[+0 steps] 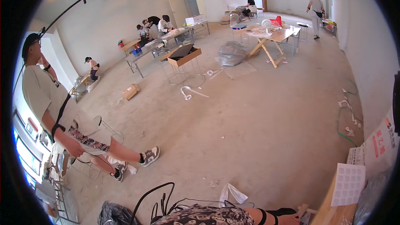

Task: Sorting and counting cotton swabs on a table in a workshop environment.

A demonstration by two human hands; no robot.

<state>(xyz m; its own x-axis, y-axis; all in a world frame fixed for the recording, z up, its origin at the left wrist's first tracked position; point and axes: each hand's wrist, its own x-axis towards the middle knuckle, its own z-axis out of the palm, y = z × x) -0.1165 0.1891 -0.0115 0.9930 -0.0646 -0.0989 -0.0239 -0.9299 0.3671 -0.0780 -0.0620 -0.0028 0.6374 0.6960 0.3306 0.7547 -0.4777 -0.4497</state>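
At the lower edge my right forearm comes in, with black bands about the wrist. My right hand (pixel 291 220) is cut off by the edge of the picture and its fingers barely show. It is next to a small wooden piece (pixel 306 210), by the corner of a wooden table (pixel 329 208); whether they touch I cannot tell. A sheet of white paper with a printed grid (pixel 348 184) hangs over that table's side. My left hand is outside the picture. Black-and-white patterned cloth (pixel 204 216) and looped black cables (pixel 160 200) lie left of my arm.
A person in a pale shirt (pixel 46 87) stands close on the left. Several people work at far tables. An open cardboard box (pixel 183 58), a grey plastic bag (pixel 232 54) and a wooden folding table (pixel 273 37) stand ahead. Green strap (pixel 343 133) lies along the right wall.
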